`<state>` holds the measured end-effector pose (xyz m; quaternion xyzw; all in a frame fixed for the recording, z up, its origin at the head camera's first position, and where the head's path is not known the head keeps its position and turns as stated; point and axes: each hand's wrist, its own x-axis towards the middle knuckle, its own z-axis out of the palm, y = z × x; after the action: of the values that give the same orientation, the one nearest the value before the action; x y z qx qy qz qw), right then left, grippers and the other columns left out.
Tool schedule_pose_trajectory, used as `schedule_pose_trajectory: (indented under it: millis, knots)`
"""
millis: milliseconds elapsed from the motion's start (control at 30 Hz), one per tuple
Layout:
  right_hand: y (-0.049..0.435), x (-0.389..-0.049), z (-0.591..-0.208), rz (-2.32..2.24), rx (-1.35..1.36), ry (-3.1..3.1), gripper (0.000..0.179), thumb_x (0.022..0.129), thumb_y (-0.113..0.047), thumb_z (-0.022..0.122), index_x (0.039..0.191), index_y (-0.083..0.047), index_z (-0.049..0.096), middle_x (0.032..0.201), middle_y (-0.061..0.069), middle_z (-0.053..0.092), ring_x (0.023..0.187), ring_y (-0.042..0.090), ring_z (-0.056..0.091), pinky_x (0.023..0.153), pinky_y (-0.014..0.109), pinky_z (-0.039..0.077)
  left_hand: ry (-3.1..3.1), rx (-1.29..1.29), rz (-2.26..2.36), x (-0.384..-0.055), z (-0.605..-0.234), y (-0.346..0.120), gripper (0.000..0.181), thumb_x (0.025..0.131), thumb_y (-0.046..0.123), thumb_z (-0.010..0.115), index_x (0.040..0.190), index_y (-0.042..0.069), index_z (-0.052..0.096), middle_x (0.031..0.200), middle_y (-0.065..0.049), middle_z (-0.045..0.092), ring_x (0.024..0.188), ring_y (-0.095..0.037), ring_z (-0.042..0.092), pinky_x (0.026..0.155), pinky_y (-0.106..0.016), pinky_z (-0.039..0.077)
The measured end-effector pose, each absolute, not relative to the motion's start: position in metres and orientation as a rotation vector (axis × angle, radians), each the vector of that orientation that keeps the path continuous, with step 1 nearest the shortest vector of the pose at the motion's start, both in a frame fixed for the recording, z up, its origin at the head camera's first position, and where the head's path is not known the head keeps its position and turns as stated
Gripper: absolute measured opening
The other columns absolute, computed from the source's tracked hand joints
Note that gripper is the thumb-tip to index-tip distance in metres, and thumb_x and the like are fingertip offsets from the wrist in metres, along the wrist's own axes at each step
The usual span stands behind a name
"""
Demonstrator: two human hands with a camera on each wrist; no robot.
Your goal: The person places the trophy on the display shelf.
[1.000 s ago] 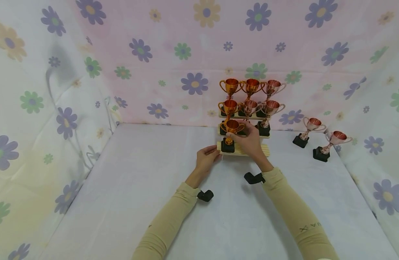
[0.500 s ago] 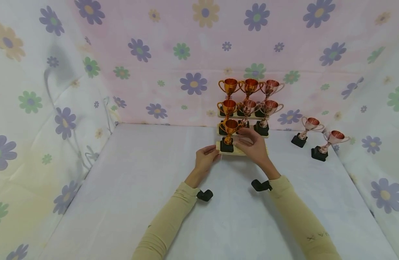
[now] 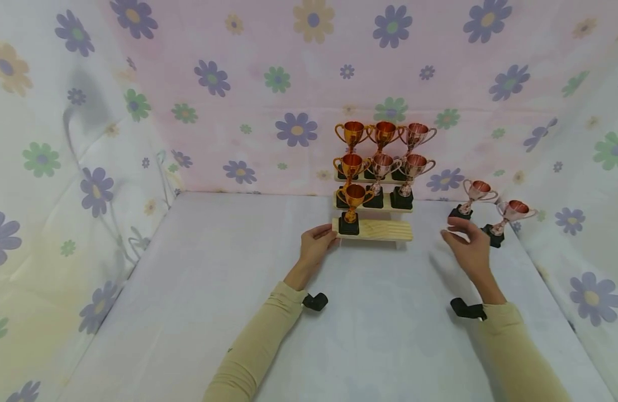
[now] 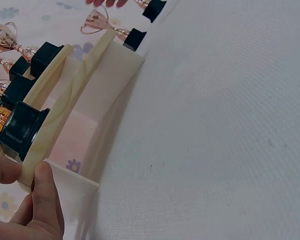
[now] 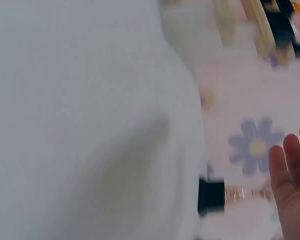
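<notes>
My left hand (image 3: 314, 247) pinches the left end of the lowest wooden step (image 3: 384, 229) of a tiered display stand; in the left wrist view its thumb and fingers (image 4: 45, 195) lie on either side of the board (image 4: 65, 105). A gold trophy cup (image 3: 355, 195) on a black base stands at that step's left end. My right hand (image 3: 472, 251) holds nothing, fingers apart and loosely bent, just in front of two rose-gold trophy cups (image 3: 477, 191) (image 3: 515, 211) on the table. In the right wrist view, blurred, its fingers (image 5: 292, 155) are spread near one cup's black base (image 5: 211, 195).
On the middle step stand a gold cup (image 3: 351, 164) and two rose-gold cups (image 3: 414, 165). The top step bears two gold cups (image 3: 385, 134) and one rose-gold cup (image 3: 417, 135). Flowered cloth (image 3: 248, 84) walls the white table (image 3: 228, 262) at back and sides.
My right hand has let go of the gold cup on the lowest step and moved right, toward the two loose cups. The left hand keeps its hold on the step.
</notes>
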<state>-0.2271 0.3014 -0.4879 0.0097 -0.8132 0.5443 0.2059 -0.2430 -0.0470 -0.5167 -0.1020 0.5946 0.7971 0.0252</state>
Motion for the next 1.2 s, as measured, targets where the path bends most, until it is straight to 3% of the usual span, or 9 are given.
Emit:
schedule_pose_trajectory:
  millis: [100, 200, 500, 633, 700, 900, 1033, 1200]
  knots:
    - [0.333, -0.225, -0.483, 1.466, -0.163, -2.15, 0.029, 0.089, 0.006, 0.07, 0.115, -0.005, 0.069, 0.1, -0.018, 0.062, 0.093, 0.0, 0.06, 0.078, 0.003, 0.049, 1.842, -0.31, 2.463, -0.243, -0.517, -0.047, 0.032, 0.094, -0.004, 0.067, 0.124, -0.012, 0.064, 0.105, -0.015, 0.069, 0.085, -0.012, 0.068, 0.09, -0.035, 0.061]
    - [0.36, -0.226, -0.479, 1.417, -0.336, -2.052, 0.03, 0.089, 0.0, 0.071, 0.118, -0.009, 0.068, 0.099, -0.018, 0.06, 0.091, -0.001, 0.056, 0.077, 0.004, 0.047, 1.846, -0.304, 2.462, -0.243, -0.517, -0.047, 0.031, 0.094, -0.004, 0.067, 0.124, -0.012, 0.063, 0.106, -0.016, 0.069, 0.085, -0.013, 0.068, 0.09, -0.035, 0.061]
    - [0.401, -0.235, -0.469, 1.277, -0.512, -2.073, 0.062, 0.092, -0.021, 0.073, 0.145, -0.016, 0.043, 0.121, -0.019, 0.036, 0.105, -0.006, 0.036, 0.096, 0.017, 0.039, 1.864, -0.317, 2.439, -0.243, -0.518, -0.046, 0.032, 0.094, -0.002, 0.069, 0.125, -0.01, 0.064, 0.11, -0.018, 0.069, 0.085, -0.012, 0.067, 0.08, -0.025, 0.062]
    - [0.409, -0.246, -0.468, 1.337, -0.579, -2.119, 0.071, 0.091, -0.023, 0.073, 0.151, -0.017, 0.035, 0.131, -0.017, 0.033, 0.113, -0.005, 0.032, 0.101, 0.017, 0.034, 1.871, -0.313, 2.422, -0.243, -0.518, -0.047, 0.033, 0.095, 0.0, 0.068, 0.126, -0.008, 0.064, 0.114, -0.02, 0.068, 0.087, -0.013, 0.067, 0.084, -0.028, 0.062]
    - [0.411, -0.252, -0.468, 1.451, -0.618, -2.075, 0.072, 0.09, -0.019, 0.074, 0.151, -0.017, 0.036, 0.13, -0.015, 0.036, 0.113, -0.003, 0.036, 0.099, 0.013, 0.038, 1.871, -0.317, 2.418, -0.243, -0.519, -0.047, 0.033, 0.095, 0.0, 0.069, 0.127, -0.008, 0.064, 0.114, -0.019, 0.068, 0.088, -0.013, 0.067, 0.086, -0.029, 0.061]
    - [0.406, -0.263, -0.468, 1.788, -0.608, -1.718, 0.066, 0.082, -0.002, 0.081, 0.139, -0.012, 0.049, 0.109, -0.008, 0.047, 0.095, 0.003, 0.053, 0.07, 0.002, 0.048, 1.851, -0.315, 2.425, -0.243, -0.517, -0.048, 0.033, 0.095, 0.001, 0.069, 0.127, -0.008, 0.063, 0.114, -0.019, 0.068, 0.089, -0.013, 0.067, 0.088, -0.031, 0.061]
    - [0.402, -0.265, -0.469, 1.861, -0.528, -1.582, 0.055, 0.077, 0.006, 0.083, 0.123, -0.01, 0.059, 0.101, -0.003, 0.057, 0.084, 0.005, 0.058, 0.067, 0.005, 0.051, 1.846, -0.313, 2.419, -0.242, -0.516, -0.048, 0.033, 0.096, 0.0, 0.068, 0.127, -0.009, 0.063, 0.114, -0.019, 0.067, 0.09, -0.013, 0.067, 0.087, -0.028, 0.061]
    - [0.4, -0.264, -0.47, 1.783, -0.54, -1.684, 0.036, 0.075, -0.001, 0.088, 0.102, -0.015, 0.069, 0.095, -0.005, 0.061, 0.08, 0.004, 0.058, 0.064, 0.005, 0.049, 1.845, -0.311, 2.429, -0.242, -0.517, -0.048, 0.033, 0.095, 0.0, 0.068, 0.126, -0.008, 0.063, 0.114, -0.019, 0.068, 0.089, -0.013, 0.067, 0.086, -0.028, 0.061]
